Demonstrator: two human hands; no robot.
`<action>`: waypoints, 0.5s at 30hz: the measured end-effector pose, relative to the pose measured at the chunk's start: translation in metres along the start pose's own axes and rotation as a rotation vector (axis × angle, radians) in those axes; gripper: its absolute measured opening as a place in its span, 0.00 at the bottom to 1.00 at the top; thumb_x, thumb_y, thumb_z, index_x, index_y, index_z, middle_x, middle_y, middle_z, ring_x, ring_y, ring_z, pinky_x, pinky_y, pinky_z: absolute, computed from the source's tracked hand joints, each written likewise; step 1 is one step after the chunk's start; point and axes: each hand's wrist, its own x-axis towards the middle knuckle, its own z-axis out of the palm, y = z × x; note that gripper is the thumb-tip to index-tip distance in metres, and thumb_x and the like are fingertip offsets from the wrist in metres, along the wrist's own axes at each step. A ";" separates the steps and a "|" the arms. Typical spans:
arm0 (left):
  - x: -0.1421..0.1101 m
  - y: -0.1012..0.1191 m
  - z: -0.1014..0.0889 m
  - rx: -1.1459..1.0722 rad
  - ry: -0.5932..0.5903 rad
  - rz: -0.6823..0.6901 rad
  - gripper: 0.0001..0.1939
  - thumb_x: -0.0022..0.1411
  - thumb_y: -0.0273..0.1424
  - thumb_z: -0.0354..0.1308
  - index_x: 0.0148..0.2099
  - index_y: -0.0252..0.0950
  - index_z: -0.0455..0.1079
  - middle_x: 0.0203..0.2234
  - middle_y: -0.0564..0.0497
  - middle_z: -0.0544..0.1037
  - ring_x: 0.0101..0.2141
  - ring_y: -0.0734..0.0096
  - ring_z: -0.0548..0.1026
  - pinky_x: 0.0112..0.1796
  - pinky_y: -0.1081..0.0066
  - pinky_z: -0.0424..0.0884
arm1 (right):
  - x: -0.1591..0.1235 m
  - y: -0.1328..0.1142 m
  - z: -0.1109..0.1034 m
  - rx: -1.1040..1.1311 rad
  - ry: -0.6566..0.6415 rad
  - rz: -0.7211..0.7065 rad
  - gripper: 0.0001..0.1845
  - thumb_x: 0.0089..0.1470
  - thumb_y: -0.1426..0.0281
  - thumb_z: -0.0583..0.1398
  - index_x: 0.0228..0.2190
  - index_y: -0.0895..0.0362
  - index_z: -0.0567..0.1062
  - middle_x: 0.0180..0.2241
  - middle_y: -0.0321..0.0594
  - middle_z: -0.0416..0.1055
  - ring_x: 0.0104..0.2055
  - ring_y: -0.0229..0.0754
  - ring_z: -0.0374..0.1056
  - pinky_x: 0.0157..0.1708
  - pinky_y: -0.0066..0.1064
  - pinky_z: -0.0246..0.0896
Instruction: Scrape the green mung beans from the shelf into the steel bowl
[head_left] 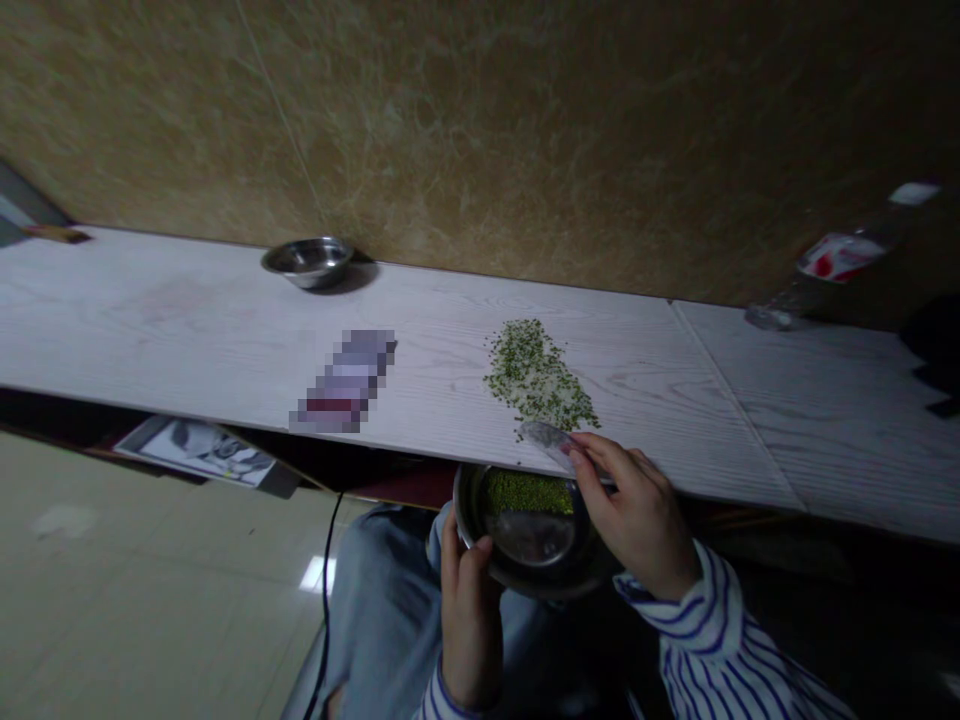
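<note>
While the left hand (471,600) closes round a metal bowl (536,540) at its rim, below the bench (435,400) edge, the head view shows the right hand (637,515) pinching a clear plastic piece (547,440) beside green-and-white grains (536,375) on the bench. Tilting the bowl could spill its green contents (529,492). The bottle's (840,257) red-and-white label is illegible.

Free passage over the tabletop (442,375) between pixelated item (349,375) and grain pile (534,368), wall (525,130) behind.
</note>
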 end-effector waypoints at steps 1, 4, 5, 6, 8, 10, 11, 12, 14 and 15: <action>0.000 0.000 0.000 -0.001 0.003 -0.005 0.32 0.58 0.35 0.60 0.65 0.43 0.63 0.58 0.45 0.71 0.54 0.59 0.72 0.46 0.69 0.73 | 0.000 0.000 0.000 0.002 -0.005 -0.001 0.09 0.62 0.73 0.57 0.43 0.59 0.75 0.35 0.44 0.81 0.34 0.45 0.78 0.37 0.37 0.71; -0.001 0.000 0.001 0.008 0.020 -0.009 0.32 0.58 0.35 0.60 0.65 0.43 0.64 0.57 0.45 0.71 0.54 0.59 0.73 0.46 0.68 0.73 | 0.001 -0.001 0.001 0.008 -0.022 0.002 0.09 0.63 0.73 0.57 0.43 0.58 0.75 0.36 0.43 0.81 0.35 0.45 0.78 0.37 0.37 0.72; -0.001 0.000 0.001 0.014 0.023 -0.005 0.31 0.58 0.35 0.60 0.64 0.43 0.64 0.57 0.45 0.71 0.54 0.59 0.72 0.46 0.69 0.73 | 0.001 -0.001 0.001 0.010 -0.026 0.005 0.09 0.63 0.73 0.57 0.43 0.58 0.75 0.35 0.43 0.81 0.34 0.45 0.78 0.37 0.36 0.72; -0.001 0.000 0.001 0.021 0.024 0.002 0.30 0.59 0.35 0.60 0.64 0.43 0.65 0.58 0.45 0.71 0.55 0.59 0.71 0.46 0.69 0.73 | 0.001 0.000 0.001 0.009 -0.028 0.010 0.09 0.63 0.73 0.56 0.43 0.58 0.75 0.35 0.43 0.81 0.34 0.45 0.78 0.37 0.36 0.72; -0.001 -0.001 0.000 0.035 0.024 0.020 0.29 0.59 0.35 0.60 0.63 0.43 0.66 0.59 0.45 0.69 0.57 0.58 0.70 0.46 0.70 0.73 | 0.002 0.001 0.001 0.003 -0.023 0.027 0.09 0.63 0.72 0.56 0.43 0.58 0.75 0.35 0.43 0.81 0.34 0.45 0.78 0.36 0.36 0.72; -0.001 -0.002 -0.001 0.033 0.020 0.016 0.29 0.59 0.36 0.60 0.63 0.43 0.66 0.60 0.45 0.68 0.58 0.57 0.69 0.46 0.69 0.73 | 0.002 0.004 0.001 -0.003 -0.011 0.041 0.09 0.63 0.72 0.56 0.42 0.58 0.75 0.35 0.44 0.81 0.33 0.45 0.78 0.35 0.36 0.72; 0.000 -0.002 -0.002 0.030 0.020 0.010 0.29 0.59 0.36 0.60 0.63 0.43 0.65 0.61 0.45 0.67 0.58 0.56 0.68 0.45 0.69 0.73 | 0.003 0.005 0.002 -0.003 -0.006 0.044 0.09 0.63 0.72 0.56 0.42 0.59 0.75 0.35 0.44 0.81 0.33 0.46 0.78 0.35 0.36 0.72; 0.000 -0.002 -0.003 0.032 0.024 0.009 0.29 0.59 0.36 0.60 0.63 0.43 0.65 0.62 0.45 0.66 0.59 0.55 0.68 0.45 0.68 0.73 | 0.003 0.006 0.002 -0.001 -0.001 0.046 0.09 0.63 0.72 0.56 0.42 0.59 0.75 0.34 0.44 0.81 0.33 0.46 0.78 0.35 0.36 0.73; 0.001 -0.001 -0.005 0.053 0.036 0.021 0.29 0.59 0.36 0.60 0.63 0.44 0.66 0.63 0.45 0.65 0.60 0.55 0.66 0.46 0.69 0.73 | 0.004 0.005 0.004 0.001 0.003 0.048 0.09 0.62 0.71 0.57 0.42 0.59 0.75 0.34 0.45 0.81 0.33 0.46 0.78 0.36 0.36 0.73; 0.002 0.000 -0.006 0.067 0.040 0.033 0.28 0.60 0.35 0.59 0.63 0.44 0.66 0.63 0.45 0.64 0.60 0.55 0.65 0.47 0.69 0.72 | 0.005 0.005 0.005 0.001 0.001 0.053 0.09 0.62 0.71 0.57 0.42 0.59 0.75 0.35 0.45 0.81 0.33 0.46 0.78 0.36 0.37 0.73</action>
